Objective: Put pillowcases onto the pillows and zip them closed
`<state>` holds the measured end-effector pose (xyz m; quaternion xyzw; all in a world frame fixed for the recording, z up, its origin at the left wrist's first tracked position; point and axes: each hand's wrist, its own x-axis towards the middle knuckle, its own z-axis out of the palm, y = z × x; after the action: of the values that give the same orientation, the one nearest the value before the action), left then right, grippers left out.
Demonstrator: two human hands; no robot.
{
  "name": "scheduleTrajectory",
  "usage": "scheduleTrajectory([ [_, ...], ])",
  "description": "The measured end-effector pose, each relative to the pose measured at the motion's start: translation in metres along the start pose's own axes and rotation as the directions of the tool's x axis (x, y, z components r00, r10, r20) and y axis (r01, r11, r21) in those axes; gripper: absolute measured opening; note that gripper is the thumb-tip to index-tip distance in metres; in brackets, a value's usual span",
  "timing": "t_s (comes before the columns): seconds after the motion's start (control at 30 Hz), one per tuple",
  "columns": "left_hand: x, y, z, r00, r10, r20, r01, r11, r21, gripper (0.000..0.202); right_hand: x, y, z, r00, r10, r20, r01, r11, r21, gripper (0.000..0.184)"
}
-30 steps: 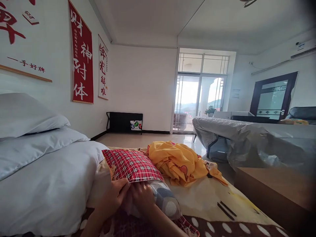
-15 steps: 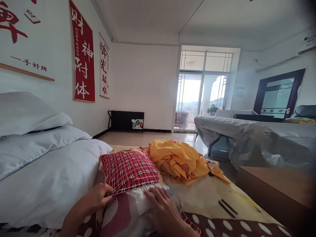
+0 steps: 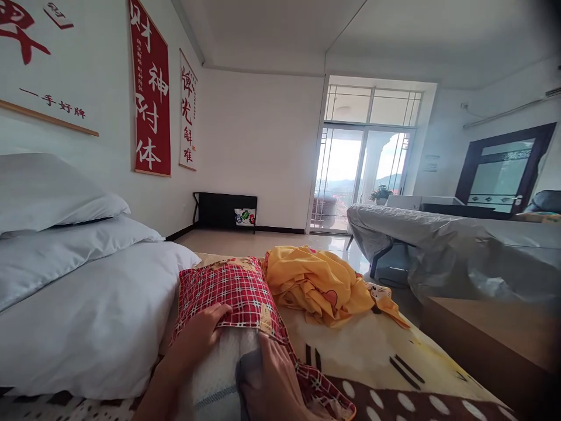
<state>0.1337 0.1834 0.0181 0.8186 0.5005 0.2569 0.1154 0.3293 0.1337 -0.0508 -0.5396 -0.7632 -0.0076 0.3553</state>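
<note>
A red plaid cushion cover [image 3: 223, 289] lies on the bed, its near end around a bundle of white and grey cloth [image 3: 219, 368]. My left hand [image 3: 199, 333] is closed on the cover's near edge, fingers over the plaid and thumb below. My right hand [image 3: 276, 374] lies stretched along the right side of the bundle. Its fingertips reach under the cover's edge and are partly hidden. A loose plaid flap trails to the right of this hand.
White pillows [image 3: 87, 316] are stacked at the left. Crumpled yellow fabric [image 3: 315, 283] lies beyond the cover on the patterned bedspread [image 3: 359, 345]. A brown box-like piece [image 3: 486, 327] stands at the right, with a plastic-covered table [image 3: 421, 234] behind it.
My left hand has moved right and up onto the plaid edge. My right hand has slid its fingertips under that edge. The cover's right side now hangs further down along the bundle.
</note>
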Motion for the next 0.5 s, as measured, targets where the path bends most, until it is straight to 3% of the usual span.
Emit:
scheduleTrajectory([
  [0.07, 0.001, 0.001, -0.002, 0.999, -0.004, -0.034, 0.005, 1.0, 0.024, 0.039, -0.001, -0.01, 0.011, 0.971, -0.237, -0.044, 0.231, 0.967, -0.11, 0.073],
  [0.13, 0.001, 0.005, -0.004, 0.998, -0.007, -0.066, 0.01, 0.999, 0.041, 0.035, 0.0, -0.017, 0.021, 0.899, -0.43, -0.083, 0.401, 0.885, -0.238, 0.076],
  [0.23, -0.001, 0.015, -0.003, 0.998, 0.007, -0.07, -0.01, 0.999, -0.045, 0.025, 0.006, -0.028, 0.037, 0.784, -0.594, -0.18, 0.492, 0.771, -0.404, 0.06],
  [0.3, -0.003, 0.024, -0.002, 0.999, 0.028, -0.046, -0.032, 0.995, -0.096, 0.024, 0.011, -0.031, 0.049, 0.738, -0.638, -0.218, 0.491, 0.73, -0.476, 0.048],
  [0.4, -0.006, 0.042, 0.001, 0.996, 0.059, 0.06, -0.059, 0.998, 0.007, 0.028, 0.018, -0.026, 0.068, 0.752, -0.64, -0.157, 0.511, 0.717, -0.473, 0.041],
  [0.5, -0.011, 0.063, 0.009, 0.973, 0.089, 0.214, -0.131, 0.972, 0.195, 0.026, 0.02, -0.014, 0.087, 0.862, -0.505, -0.044, 0.447, 0.798, -0.404, 0.027],
])
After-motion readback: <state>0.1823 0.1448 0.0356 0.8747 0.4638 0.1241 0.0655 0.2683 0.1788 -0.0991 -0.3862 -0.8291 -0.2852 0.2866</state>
